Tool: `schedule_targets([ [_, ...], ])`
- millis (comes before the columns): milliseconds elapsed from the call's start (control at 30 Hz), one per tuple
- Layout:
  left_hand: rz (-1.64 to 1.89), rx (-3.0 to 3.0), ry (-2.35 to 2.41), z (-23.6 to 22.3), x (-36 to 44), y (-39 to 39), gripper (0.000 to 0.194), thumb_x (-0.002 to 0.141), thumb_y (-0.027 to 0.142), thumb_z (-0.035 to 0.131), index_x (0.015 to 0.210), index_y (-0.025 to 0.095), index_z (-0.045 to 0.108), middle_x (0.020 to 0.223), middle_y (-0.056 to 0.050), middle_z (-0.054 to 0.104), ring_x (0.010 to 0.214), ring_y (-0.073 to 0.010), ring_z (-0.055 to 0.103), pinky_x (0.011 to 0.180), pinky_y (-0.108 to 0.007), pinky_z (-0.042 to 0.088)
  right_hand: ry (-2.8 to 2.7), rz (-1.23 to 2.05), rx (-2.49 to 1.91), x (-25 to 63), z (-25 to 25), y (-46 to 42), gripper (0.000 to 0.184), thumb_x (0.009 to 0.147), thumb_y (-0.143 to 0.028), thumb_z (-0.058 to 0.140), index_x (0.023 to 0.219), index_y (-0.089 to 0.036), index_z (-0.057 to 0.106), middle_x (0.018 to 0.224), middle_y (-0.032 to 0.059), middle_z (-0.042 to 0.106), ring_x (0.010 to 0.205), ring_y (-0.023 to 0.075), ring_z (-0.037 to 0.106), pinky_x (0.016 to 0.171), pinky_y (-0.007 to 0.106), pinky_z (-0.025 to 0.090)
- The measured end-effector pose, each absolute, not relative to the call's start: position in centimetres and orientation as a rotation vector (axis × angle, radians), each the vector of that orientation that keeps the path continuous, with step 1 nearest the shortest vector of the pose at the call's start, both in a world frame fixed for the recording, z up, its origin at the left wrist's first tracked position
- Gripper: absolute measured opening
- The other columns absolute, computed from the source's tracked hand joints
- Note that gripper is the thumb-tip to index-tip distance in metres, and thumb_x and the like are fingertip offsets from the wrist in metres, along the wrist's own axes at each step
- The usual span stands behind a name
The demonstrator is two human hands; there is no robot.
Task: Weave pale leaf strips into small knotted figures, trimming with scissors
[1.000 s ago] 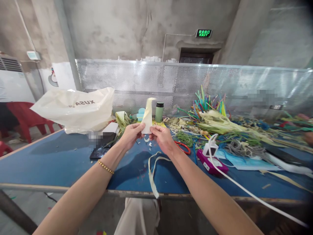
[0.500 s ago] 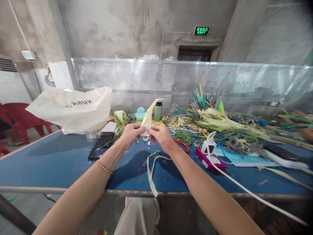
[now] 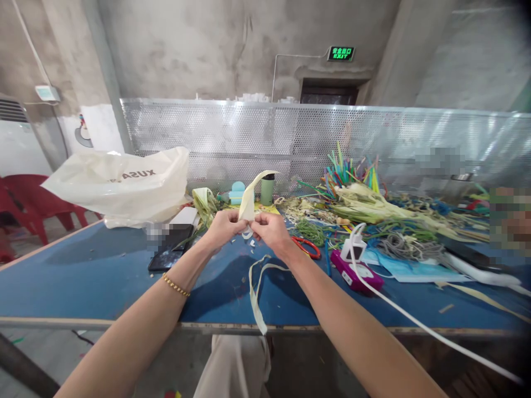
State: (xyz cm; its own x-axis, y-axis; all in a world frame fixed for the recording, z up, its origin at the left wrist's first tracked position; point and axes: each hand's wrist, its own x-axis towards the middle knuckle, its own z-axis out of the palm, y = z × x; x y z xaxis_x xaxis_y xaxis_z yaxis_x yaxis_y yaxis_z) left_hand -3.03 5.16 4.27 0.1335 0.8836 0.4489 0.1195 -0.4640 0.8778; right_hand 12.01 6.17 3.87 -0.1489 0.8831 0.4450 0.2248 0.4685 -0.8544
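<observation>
At the near side of the table [image 3: 136, 298], a narrow strip [image 3: 254, 298] is laid in a loose bend, with one end reaching the front edge. To the right, a white cable [image 3: 415, 323] is passed over the same edge, and behind it a purple power strip [image 3: 357, 272] is seen with a white charger [image 3: 354, 250] on it. A blue mask [image 3: 418, 269] is placed further right. On the left, a dark phone [image 3: 170, 251] is lying flat. Over the middle of the table, the lower end of a pale husk piece [image 3: 246, 204] is pinched between the fingertips of the left hand [image 3: 225, 228] and the right hand [image 3: 270, 229], which are held close together. Its upper part is pointed upward and is curved to the right, in front of a green bottle [image 3: 267, 190]. Red handles [image 3: 306, 247] are seen just beside the right wrist. Farther back, a white bag [image 3: 124, 185] is standing at the left, and a husk bundle [image 3: 365, 203] is lying at the right, with coloured stems [image 3: 348, 174] behind it. Behind all these, a perforated metal screen [image 3: 199, 130] is stretched across.
</observation>
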Motion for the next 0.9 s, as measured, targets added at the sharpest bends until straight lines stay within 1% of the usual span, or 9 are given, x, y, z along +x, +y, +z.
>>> schedule_targets([
  [200, 1.371, 1.628, 0.926, 4.1, -3.0, 5.1, 0.014, 0.065, 0.025, 0.066, 0.064, 0.011, 0.062, 0.055, 0.003, 0.051, 0.05, -0.0071, 0.041, 0.049, -0.022, 0.03, -1.767, 0.511, -0.997, 12.0, 3.3, 6.9, 0.01, 0.068, -0.024, 0.058, 0.063, -0.016, 0.058, 0.055, 0.0, 0.06, 0.051, 0.0117, 0.054, 0.049, 0.021, 0.038],
  [400, 1.282, 1.543, 0.836, 3.9, -3.3, 5.3, 0.014, 0.065, 0.022, 0.068, 0.06, 0.011, 0.06, 0.051, 0.002, 0.049, 0.048, -0.0069, 0.039, 0.048, -0.023, 0.027, -1.805, 0.248, -1.043, 11.6, 3.1, 6.2, 0.012, 0.07, -0.02, 0.059, 0.061, -0.017, 0.053, 0.058, -0.0005, 0.06, 0.052, 0.0102, 0.05, 0.054, 0.022, 0.038],
  [467, 1.261, 1.513, 0.801, 3.9, -3.4, 5.3, 0.014, 0.065, 0.022, 0.07, 0.062, 0.011, 0.062, 0.052, 0.001, 0.05, 0.048, -0.007, 0.04, 0.048, -0.023, 0.028, -1.804, 0.261, -1.053, 11.6, 3.1, 6.2, 0.011, 0.07, -0.02, 0.06, 0.061, -0.017, 0.053, 0.057, -0.0006, 0.06, 0.052, 0.0106, 0.05, 0.054, 0.022, 0.038],
  [600, 1.273, 1.446, 0.727, 4.2, -3.4, 5.2, 0.017, 0.064, 0.023, 0.075, 0.067, 0.009, 0.066, 0.059, -0.002, 0.055, 0.052, -0.0076, 0.043, 0.051, -0.024, 0.031, -1.811, 0.425, -1.002, 11.9, 3.3, 6.3, 0.009, 0.073, -0.019, 0.056, 0.065, -0.017, 0.056, 0.056, -0.0012, 0.06, 0.051, 0.0109, 0.052, 0.052, 0.022, 0.04],
  [700, 1.26, 1.403, 0.67, 4.3, -3.5, 5.2, 0.02, 0.065, 0.025, 0.077, 0.071, 0.008, 0.069, 0.064, -0.004, 0.059, 0.055, -0.0084, 0.046, 0.053, -0.024, 0.033, -1.808, 0.484, -0.992, 12.2, 3.5, 6.3, 0.009, 0.076, -0.021, 0.055, 0.068, -0.018, 0.057, 0.056, -0.0016, 0.06, 0.051, 0.0113, 0.053, 0.052, 0.021, 0.041],
  [800, 1.251, 1.37, 0.606, 4.5, -3.7, 5.0, 0.022, 0.067, 0.027, 0.078, 0.066, 0.008, 0.066, 0.061, -0.003, 0.057, 0.054, -0.0086, 0.045, 0.053, -0.024, 0.033, -1.77, 0.456, -1.075, 12.3, 3.8, 6.4, 0.009, 0.077, -0.023, 0.055, 0.071, -0.018, 0.058, 0.058, -0.0008, 0.062, 0.052, 0.0122, 0.055, 0.053, 0.022, 0.042],
  [900, 1.231, 1.377, 0.577, 4.9, -3.8, 4.6, 0.029, 0.073, 0.033, 0.074, 0.059, 0.01, 0.061, 0.055, -0.003, 0.052, 0.051, -0.0096, 0.044, 0.052, -0.026, 0.032, -1.763, 0.373, -1.149, 12.6, 3.9, 7.0, 0.01, 0.078, -0.023, 0.055, 0.071, -0.018, 0.06, 0.061, 0.0006, 0.064, 0.056, 0.0133, 0.057, 0.056, 0.023, 0.043],
])
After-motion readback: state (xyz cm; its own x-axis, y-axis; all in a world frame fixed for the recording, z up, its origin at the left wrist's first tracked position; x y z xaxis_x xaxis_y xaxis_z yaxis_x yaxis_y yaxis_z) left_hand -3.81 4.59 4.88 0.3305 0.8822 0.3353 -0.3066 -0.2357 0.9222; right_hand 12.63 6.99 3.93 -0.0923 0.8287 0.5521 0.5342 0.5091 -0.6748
